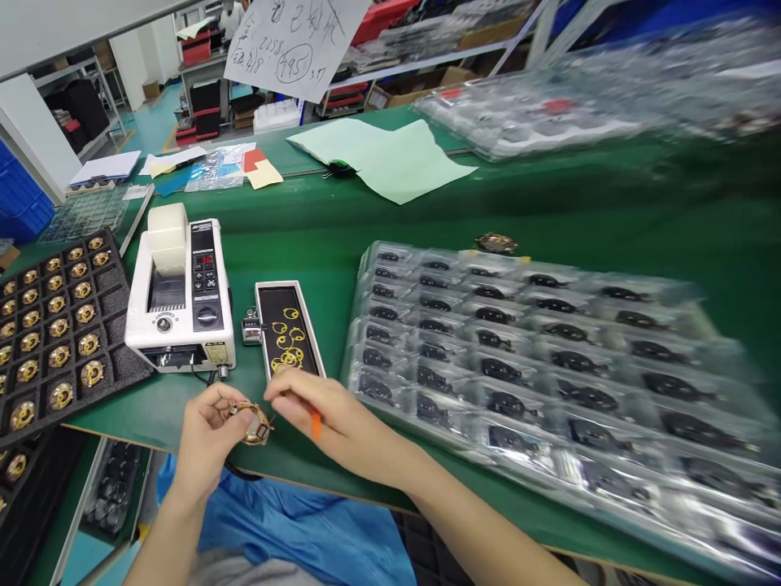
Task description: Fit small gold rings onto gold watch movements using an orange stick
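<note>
Left hand (207,435) pinches round part (259,428) in its fingers, near side of tray (278,286); no clear long axis. Right hand (333,419) just right of part, by tray's near end; can't tell if its fingers grip orange item (316,424).

"An office, would you say?"

"No, a small-parts assembly workshop. See the green workbench (317,236) and the electronic tape dispenser (204,313) standing on it."

"There are pale green papers (396,159), though."

"Beside parts in batches: a black foam tray (125,366) with rows of round gold-coloured parts (59,327), and clear blister trays (457,431) of matching black pieces (500,369)."

"And beyond the bench?"

"Storage shelving (427,59), plus blue crates (21,195) at the left. Farther off it gets small; those red-and-black shapes (204,114) are probably bins."
</note>
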Demonstrator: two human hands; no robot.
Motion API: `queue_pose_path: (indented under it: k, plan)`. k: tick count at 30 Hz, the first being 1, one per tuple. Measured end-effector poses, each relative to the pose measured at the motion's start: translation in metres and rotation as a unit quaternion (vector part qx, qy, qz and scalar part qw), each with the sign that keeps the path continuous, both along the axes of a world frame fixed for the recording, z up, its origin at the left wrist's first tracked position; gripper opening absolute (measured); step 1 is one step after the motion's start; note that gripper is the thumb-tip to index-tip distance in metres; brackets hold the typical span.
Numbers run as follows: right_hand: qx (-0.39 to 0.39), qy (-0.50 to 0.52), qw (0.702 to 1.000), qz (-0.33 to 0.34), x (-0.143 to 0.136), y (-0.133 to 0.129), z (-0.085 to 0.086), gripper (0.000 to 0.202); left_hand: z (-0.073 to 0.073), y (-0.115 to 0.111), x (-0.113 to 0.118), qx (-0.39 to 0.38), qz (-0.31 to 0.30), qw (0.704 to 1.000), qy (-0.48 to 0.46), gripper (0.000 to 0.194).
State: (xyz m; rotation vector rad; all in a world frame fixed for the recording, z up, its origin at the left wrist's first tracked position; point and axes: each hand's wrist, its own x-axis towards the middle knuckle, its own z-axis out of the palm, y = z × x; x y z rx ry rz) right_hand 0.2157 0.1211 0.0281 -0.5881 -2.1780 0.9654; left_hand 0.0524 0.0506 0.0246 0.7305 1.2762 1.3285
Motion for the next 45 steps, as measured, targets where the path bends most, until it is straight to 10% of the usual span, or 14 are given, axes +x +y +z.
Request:
queue_pose_path:
  k: [20,25,33,37,40,45]
  plan:
    - [-0.135,-0.059,0.985,0.086,-0.005,-0.009,-0.001,0.050,-0.004,-0.003,-0.008,0.001,-0.049,0.998,0.035,0.036]
    - [-0.289,-0.001,0.955,0.069,-0.014,-0.010,-0.008,0.058,-0.005,-0.002,-0.002,0.066,-0.018,0.988,0.136,0.026]
    - [-0.532,0.107,0.839,0.045,-0.019,-0.004,-0.011,0.051,-0.039,0.000,0.001,0.308,0.086,0.786,0.528,0.033]
    - [-0.586,0.131,0.798,0.058,-0.019,-0.003,-0.012,0.049,-0.049,0.003,0.005,0.310,0.098,0.756,0.568,0.034]
    - [-0.564,0.144,0.813,0.033,-0.015,-0.003,-0.009,0.050,-0.044,-0.002,0.007,0.288,0.098,0.793,0.527,0.035]
    - [-0.473,0.139,0.868,-0.063,-0.005,-0.002,-0.003,0.051,-0.031,-0.006,-0.015,0.094,0.167,0.962,0.192,0.035]
